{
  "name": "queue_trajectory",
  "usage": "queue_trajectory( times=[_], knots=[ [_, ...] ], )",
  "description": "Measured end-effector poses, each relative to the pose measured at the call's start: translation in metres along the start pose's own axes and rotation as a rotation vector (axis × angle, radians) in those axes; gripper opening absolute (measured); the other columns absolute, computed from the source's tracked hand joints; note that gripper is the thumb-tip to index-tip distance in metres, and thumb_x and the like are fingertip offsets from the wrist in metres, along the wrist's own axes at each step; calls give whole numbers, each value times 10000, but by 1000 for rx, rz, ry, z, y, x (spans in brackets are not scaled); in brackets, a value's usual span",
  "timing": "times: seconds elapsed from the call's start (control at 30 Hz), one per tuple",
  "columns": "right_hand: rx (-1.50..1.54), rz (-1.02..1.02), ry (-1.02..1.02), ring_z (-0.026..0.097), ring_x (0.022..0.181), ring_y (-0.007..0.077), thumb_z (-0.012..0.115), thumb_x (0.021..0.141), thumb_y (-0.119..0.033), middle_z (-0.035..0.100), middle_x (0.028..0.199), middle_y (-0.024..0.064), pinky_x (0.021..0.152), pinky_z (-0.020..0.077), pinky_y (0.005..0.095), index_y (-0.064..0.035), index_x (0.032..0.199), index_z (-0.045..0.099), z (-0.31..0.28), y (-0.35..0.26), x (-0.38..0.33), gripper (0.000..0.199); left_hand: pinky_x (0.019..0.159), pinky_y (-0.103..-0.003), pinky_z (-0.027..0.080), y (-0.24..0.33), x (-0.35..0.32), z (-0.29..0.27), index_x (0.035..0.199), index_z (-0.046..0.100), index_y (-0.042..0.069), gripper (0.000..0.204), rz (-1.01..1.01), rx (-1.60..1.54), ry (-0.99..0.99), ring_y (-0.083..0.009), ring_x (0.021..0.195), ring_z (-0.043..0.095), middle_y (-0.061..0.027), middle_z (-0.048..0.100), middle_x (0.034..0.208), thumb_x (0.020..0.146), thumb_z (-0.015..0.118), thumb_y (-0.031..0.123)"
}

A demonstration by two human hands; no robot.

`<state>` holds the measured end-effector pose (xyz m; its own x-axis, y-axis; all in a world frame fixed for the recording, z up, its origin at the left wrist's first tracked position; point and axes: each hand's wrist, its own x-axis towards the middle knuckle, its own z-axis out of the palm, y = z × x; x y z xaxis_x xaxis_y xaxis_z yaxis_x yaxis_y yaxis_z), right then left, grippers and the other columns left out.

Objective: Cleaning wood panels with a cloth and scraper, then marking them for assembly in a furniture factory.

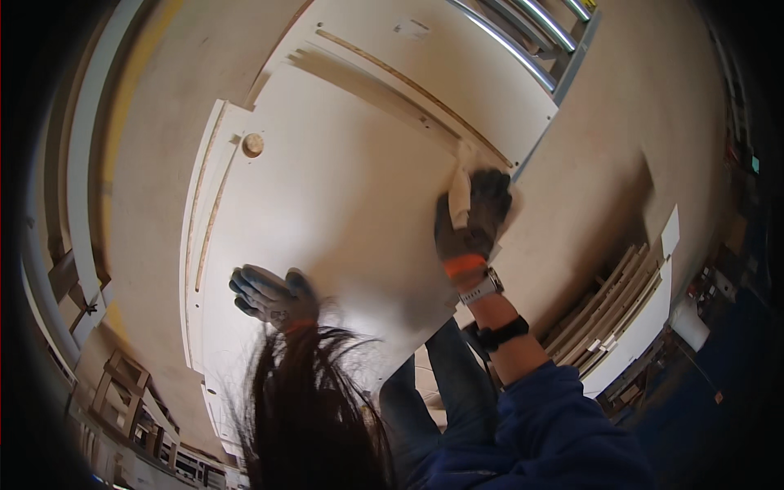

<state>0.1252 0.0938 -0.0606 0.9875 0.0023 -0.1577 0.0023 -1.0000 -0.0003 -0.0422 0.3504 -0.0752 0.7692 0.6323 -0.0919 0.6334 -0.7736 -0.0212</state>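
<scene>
Clock positions are read from the centre of the head view. At 8 o'clock, near the rim, we note a wooden frame (122, 392). Next we record the large white panel (343, 155), which lies flat beneath both hands and fills the middle. At its 10 o'clock side we see a round brown spot (253, 144); hole or inlay, we cannot tell. The left hand (278, 302), gloved, is at 8 o'clock over the panel, fingers flat and together, pointing toward 9, thumb apart; contact with the panel we cannot confirm. Dark hair (318, 408) hangs at 7 o'clock, just below that hand. At 2 o'clock we find a beige cloth-like piece (460, 200) in the gloved right hand (482, 216), fingers appearing closed on it; blur hides their exact wrap. A watch (487, 286) sits at that wrist. We log metal rollers (531, 41) at 1 o'clock and stacked boards (608, 314) between 3 and 4.
</scene>
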Motion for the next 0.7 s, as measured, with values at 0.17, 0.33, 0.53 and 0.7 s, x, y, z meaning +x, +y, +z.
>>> queue_trajectory(
  times=[0.17, 0.33, 0.53, 0.7],
  knots=[
    [221, -349, 172, 195, 1471, 382, 505, 921, -484, 324, 1530, 243, 1214, 93, 507, 7, 1456, 375, 5, -146, 90, 738, 1167, -606, 75, 0, 3, -5, 1520, 133, -55, 876, 50, -56, 55, -449, 1476, 112, -285, 173, 1568, 914, 517, 449],
    [371, -503, 225, 265, 1434, 407, 506, 925, -437, 354, 1494, 277, 1193, 152, 524, 30, 1442, 378, -7, -112, 74, 709, 1166, -614, 74, 3, 5, -14, 1503, 156, -83, 902, 42, -72, 19, -457, 1470, 129, -300, 192, 1556, 864, 571, 398],
    [176, -385, 158, 332, 1391, 422, 600, 896, -310, 413, 1466, 227, 1161, 225, 533, -43, 1384, 473, -10, -107, 65, 571, 1159, -624, 76, 3, 6, -14, 1495, 193, -78, 896, 32, -131, 60, -469, 1455, 166, -298, 241, 1540, 863, 570, 433],
    [372, -603, 328, 390, 1353, 409, 567, 921, -284, 497, 1385, 227, 1154, 266, 513, 9, 1365, 479, -11, -210, 141, 539, 1150, -630, 86, 0, 7, -14, 1490, 222, -68, 888, 21, -152, 48, -471, 1448, 186, -296, 280, 1522, 860, 581, 445]
  ],
)
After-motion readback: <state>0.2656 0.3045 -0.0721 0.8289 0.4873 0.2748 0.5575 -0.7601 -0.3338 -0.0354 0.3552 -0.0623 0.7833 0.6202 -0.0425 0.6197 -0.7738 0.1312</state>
